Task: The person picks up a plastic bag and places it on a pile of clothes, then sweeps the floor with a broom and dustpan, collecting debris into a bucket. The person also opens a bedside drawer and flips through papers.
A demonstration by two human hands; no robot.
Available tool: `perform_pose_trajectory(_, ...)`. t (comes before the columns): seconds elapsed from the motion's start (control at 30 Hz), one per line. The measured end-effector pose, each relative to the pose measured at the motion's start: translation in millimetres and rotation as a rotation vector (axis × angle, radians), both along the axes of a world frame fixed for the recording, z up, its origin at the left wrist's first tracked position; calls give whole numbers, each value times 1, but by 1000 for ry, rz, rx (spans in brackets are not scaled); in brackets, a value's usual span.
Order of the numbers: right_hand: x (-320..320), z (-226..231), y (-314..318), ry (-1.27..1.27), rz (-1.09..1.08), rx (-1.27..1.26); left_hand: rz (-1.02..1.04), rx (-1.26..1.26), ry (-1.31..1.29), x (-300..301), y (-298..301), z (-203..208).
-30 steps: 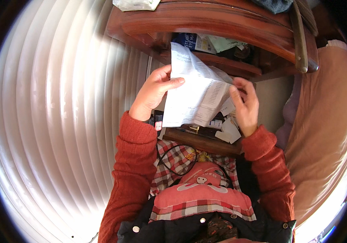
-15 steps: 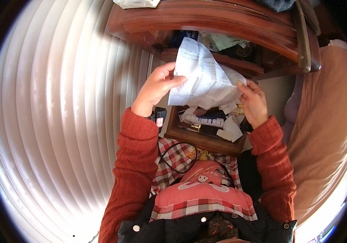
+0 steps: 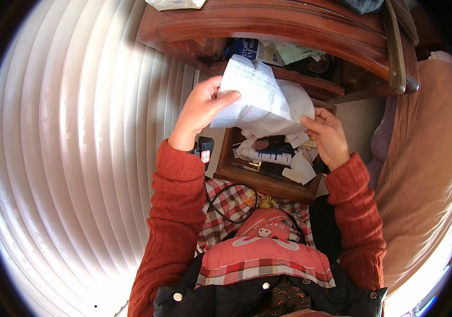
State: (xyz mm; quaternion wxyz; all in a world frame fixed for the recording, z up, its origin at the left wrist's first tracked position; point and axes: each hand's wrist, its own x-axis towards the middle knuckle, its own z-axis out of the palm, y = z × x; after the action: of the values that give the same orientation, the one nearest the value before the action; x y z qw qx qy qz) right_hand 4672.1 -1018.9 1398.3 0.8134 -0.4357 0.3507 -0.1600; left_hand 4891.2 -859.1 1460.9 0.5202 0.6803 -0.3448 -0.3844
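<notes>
Between my two hands a creased white printed paper sheet (image 3: pixel 255 95) is held up, bent along folds. My left hand (image 3: pixel 205 108) pinches its left edge, thumb in front. On the other side, my right hand (image 3: pixel 325 132) grips the lower right corner between thumb and fingers. Below the sheet is a pulled-out wooden drawer (image 3: pixel 268 185), partly covered by it. Inside lie a white tube with blue marks (image 3: pixel 268 157), a blue pen (image 3: pixel 247 168), white card pieces (image 3: pixel 301 169) and other small items.
A reddish-brown wooden cabinet (image 3: pixel 284 24) stands ahead, its open shelf holding a blue packet (image 3: pixel 248 47) and papers. White pleated curtain (image 3: pixel 78 158) hangs at left. Brown bedding (image 3: pixel 421 174) lies at right. A black device (image 3: pixel 205 148) and cable (image 3: pixel 213 208) are near my left wrist.
The sheet has shifted slightly left and its right part has curled and folded more. Both hands have moved a little left, keeping their hold. More of the blue packet shows.
</notes>
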Motion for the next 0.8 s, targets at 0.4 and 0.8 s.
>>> perform_pose_trajectory(0.4, 10, 16, 25, -48, 555, -1093, -483, 191, -635, -48, -19, -9)
perform_pose_trajectory(0.8, -4, 15, -10, -421, 113, 25, 262, 343, 174, -8, -10, -39)
